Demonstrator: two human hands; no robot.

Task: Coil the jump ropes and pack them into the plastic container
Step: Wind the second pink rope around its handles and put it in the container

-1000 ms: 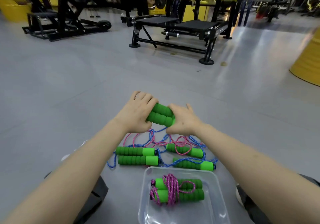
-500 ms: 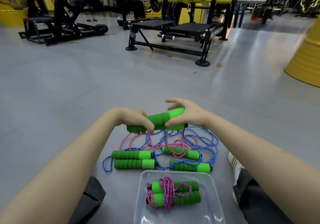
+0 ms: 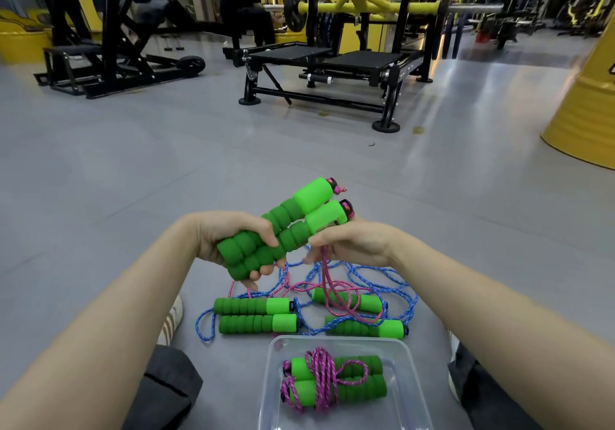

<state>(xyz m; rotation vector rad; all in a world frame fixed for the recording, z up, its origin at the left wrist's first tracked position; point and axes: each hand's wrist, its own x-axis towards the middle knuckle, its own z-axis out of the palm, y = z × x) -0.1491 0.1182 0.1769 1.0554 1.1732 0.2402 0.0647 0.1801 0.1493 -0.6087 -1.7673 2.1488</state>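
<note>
My left hand is wrapped tight round both green foam handles of one jump rope. I hold them side by side, tilted up and away from me, so they make one firm core to wind on. My right hand sits just beside the cap ends and pinches the pink cord between thumb and fingers, where it leaves the handles. From there the cord hangs slack to the floor under my hands.

Beneath my hands lie two more ropes with their handle pairs, their blue cord tangled with the pink. I judge the loose pink length could snag there.

Nearer to me than both hands is the plastic container, holding one bundled rope already.
</note>
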